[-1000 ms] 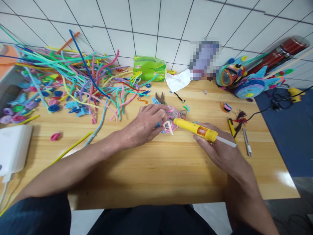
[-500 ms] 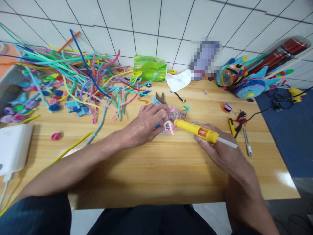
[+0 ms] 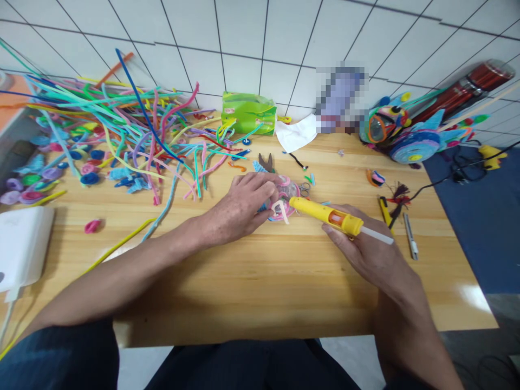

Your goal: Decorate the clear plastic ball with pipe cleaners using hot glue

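My right hand (image 3: 368, 254) is wrapped round a yellow hot glue gun (image 3: 325, 214), a whitish glue stick (image 3: 377, 234) jutting from its back end. The gun's nozzle points left, right at a pink and clear craft piece (image 3: 289, 189) that looks made of pipe cleaners. My left hand (image 3: 244, 208) is closed on the left side of this piece, its fingertips partly hiding it. A cream curled strip (image 3: 280, 210) shows at the piece's near side. Just behind the left hand lie pliers (image 3: 266, 161), and small scissors (image 3: 304, 188) sit beside the piece.
A heap of coloured pipe cleaners (image 3: 134, 124) covers the back left. A white box with a cable (image 3: 26, 246) stands at the left edge. A green packet (image 3: 248, 114) rests by the tiled wall. Finished craft figures (image 3: 416, 143), a red flask (image 3: 463, 86) and a utility knife (image 3: 411, 236) are at the right.
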### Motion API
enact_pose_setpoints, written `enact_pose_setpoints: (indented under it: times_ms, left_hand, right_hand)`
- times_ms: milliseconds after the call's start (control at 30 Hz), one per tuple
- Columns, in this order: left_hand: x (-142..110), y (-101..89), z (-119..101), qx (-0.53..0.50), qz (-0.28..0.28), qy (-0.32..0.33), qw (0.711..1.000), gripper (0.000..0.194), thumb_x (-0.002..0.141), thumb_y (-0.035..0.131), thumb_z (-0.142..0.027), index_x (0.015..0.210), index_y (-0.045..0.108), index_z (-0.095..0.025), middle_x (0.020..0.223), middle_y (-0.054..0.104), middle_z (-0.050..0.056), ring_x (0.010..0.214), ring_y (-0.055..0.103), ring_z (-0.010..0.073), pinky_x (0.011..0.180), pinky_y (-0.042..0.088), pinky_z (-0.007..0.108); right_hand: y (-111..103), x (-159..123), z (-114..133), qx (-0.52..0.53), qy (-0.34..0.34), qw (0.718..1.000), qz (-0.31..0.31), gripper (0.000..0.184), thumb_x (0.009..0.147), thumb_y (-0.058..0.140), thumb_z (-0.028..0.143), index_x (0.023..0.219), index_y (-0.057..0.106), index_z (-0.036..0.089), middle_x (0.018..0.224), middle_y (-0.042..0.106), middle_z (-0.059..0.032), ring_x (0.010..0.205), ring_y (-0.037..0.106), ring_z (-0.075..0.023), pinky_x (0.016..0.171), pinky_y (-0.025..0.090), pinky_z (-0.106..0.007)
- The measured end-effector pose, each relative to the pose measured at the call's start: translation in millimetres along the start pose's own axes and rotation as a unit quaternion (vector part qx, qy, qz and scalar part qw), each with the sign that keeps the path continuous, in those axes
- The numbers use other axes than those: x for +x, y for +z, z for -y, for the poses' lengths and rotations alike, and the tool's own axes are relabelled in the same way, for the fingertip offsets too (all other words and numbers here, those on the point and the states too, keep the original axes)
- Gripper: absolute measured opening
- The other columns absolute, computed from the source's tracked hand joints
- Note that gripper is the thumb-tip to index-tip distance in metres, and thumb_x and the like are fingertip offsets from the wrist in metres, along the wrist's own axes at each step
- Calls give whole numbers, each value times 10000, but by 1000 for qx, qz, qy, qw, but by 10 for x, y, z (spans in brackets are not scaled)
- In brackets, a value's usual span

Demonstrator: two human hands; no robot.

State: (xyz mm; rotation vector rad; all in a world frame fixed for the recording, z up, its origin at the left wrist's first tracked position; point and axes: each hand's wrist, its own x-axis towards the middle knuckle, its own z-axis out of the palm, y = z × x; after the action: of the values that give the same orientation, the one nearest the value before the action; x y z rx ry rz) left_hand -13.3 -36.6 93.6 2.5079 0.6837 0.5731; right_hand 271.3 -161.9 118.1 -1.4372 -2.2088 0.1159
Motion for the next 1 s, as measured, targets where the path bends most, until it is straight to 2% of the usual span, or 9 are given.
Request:
enact_pose_setpoints:
  times_ms: [267, 700, 867, 1000]
  left_hand:
    - [-5, 13, 12, 1, -12, 8, 1000, 65, 1050, 616, -194, 1092, 585, -233, 1578, 654, 129, 1476, 574, 310, 1167, 441, 516]
    - [-6, 17, 14, 3, -8, 4, 1000, 61, 1057, 612, -197, 1091, 581, -238, 1583, 647, 125, 1485, 566, 303, 1177, 440, 512]
    - [-4, -5, 0, -1, -5, 0, 1000, 101, 1034, 629, -168, 1097, 580, -230, 1599, 629, 134, 1465, 573, 319, 1179, 435, 532]
    - [-1, -5, -12, 4, -9, -10, 1000, 137, 1019, 660, -167, 1109, 578, -229, 1573, 641, 151, 1446, 589, 321, 1168, 435, 534]
  right_hand:
    - [-11, -6, 10, 4, -17, 1000, -3, 250, 1103, 590, 220, 1340, 670, 226, 1190, 829, -104, 1017, 831, -262, 843, 680, -367]
    - [-11, -16, -4, -1, 2, 1000, -5, 206, 1109, 577, 263, 1275, 698, 245, 1160, 833, -96, 993, 829, -267, 846, 695, -393]
    - [-97, -63, -99, 45, 91, 993, -52, 160, 1077, 667, 386, 1150, 743, 265, 1092, 837, -72, 923, 817, -275, 805, 688, -418]
    - [-90, -58, -498, 89, 202, 970, -102, 252, 1047, 688, 468, 1178, 787, 276, 1133, 845, -76, 986, 809, -303, 839, 683, -471]
